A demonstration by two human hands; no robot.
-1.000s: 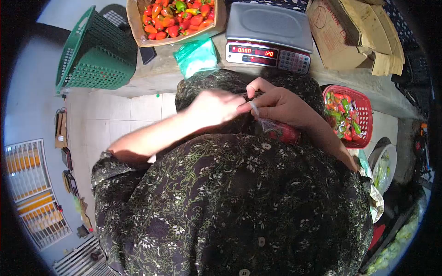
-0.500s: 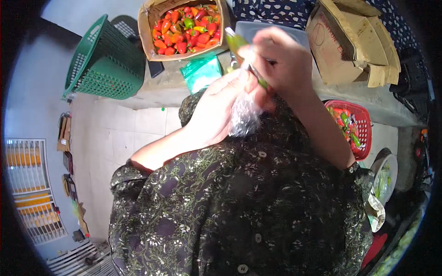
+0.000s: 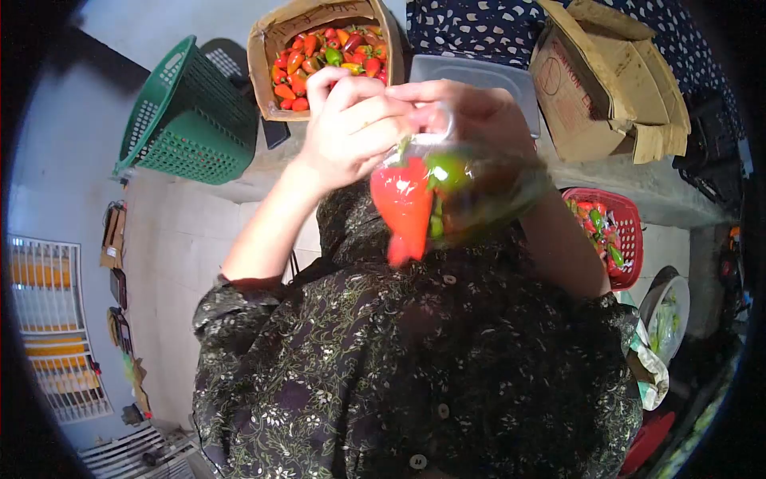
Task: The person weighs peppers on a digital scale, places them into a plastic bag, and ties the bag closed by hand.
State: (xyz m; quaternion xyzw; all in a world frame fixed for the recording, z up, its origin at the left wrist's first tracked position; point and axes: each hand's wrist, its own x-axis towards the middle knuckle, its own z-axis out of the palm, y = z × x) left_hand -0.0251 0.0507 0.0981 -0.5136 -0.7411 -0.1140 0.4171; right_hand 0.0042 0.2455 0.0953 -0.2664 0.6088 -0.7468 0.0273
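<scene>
In front of my chest hangs a clear plastic bag (image 3: 487,199), blurred at its right side. A large red pepper (image 3: 401,199) and a green pepper (image 3: 449,172) show through the plastic. My left hand (image 3: 351,132) pinches the gathered top of the bag, fingers curled. Close against it, my right hand (image 3: 487,112) is also closed at the bag's neck; some of its fingers are hidden or smeared. Behind my hands, a cardboard box (image 3: 257,60) holds many small red, orange and green peppers (image 3: 329,56).
A green plastic basket (image 3: 191,136) stands at the left, with a dark phone (image 3: 275,133) beside it. An open cardboard carton (image 3: 570,100) and a grey lid (image 3: 479,73) are at the back. Right of me are a red basket (image 3: 630,231) of peppers and a white bowl (image 3: 678,307).
My left hand has moved up and left, and my right hand has dropped slightly. Crumpled plastic hung below my hands before; now the bag with peppers hangs there. The green packet is now hidden.
</scene>
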